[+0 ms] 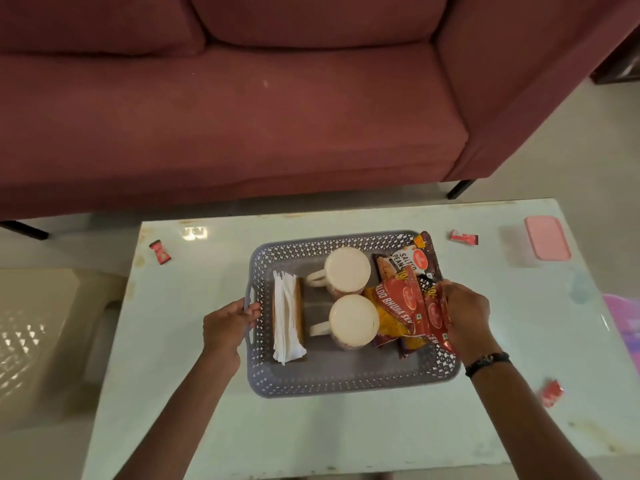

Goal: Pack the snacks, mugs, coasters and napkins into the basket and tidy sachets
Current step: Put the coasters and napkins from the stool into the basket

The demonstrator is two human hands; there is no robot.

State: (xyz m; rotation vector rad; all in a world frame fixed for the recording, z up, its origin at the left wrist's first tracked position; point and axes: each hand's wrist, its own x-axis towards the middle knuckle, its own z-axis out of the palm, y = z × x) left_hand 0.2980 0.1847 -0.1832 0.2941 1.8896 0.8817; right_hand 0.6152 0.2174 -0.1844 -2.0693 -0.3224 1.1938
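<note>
Grey perforated plastic basket [346,379] sits on the pale glass-topped table [311,427]. Left hand [225,325] grips its side handle. Right hand [465,315] pinches red foil snack packets [401,306] inside, beside two inverted cream mugs [349,296] and white napkins [285,317]. Three red sachets [160,251] lie scattered outside.

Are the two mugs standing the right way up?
No, both mugs sit upside down in the basket, flat bottoms facing up.
</note>
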